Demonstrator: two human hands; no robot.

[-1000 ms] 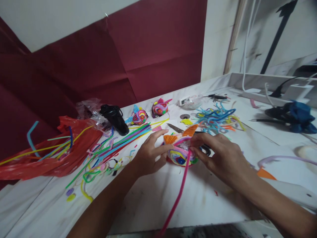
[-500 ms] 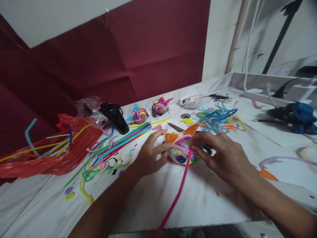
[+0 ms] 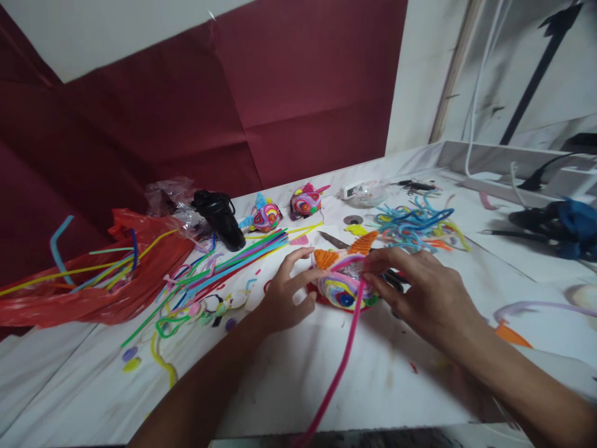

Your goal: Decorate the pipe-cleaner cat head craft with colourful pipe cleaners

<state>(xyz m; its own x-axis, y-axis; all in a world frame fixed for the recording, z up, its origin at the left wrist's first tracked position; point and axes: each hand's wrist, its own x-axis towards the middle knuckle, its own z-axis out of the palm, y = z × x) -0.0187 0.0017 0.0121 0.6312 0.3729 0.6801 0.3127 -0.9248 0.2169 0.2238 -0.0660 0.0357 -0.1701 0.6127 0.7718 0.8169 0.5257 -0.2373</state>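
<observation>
Two hands on one toy, set back from the middle of the bench's (image 3: 289, 392) front edge. Right hand (image 3: 420, 289): thumb and forefinger pinched on a pink pipe cleaner (image 3: 342, 364) at the rim of the striped toy (image 3: 345, 289), loose end trailing to the front edge. Left hand (image 3: 289, 292): fingers parted, tips against the toy's left side; can't tell if it grips. Scissors (image 3: 332, 240) just behind, partly hidden. Left of them, a pipe cleaner bundle (image 3: 233, 266); right, a tangled pile (image 3: 413, 221). Near back edge: blue-finned toy (image 3: 265, 214), pink-finned toy (image 3: 306, 202), black bottle (image 3: 219, 219). Red bag (image 3: 107, 305) toward back left corner.
</observation>
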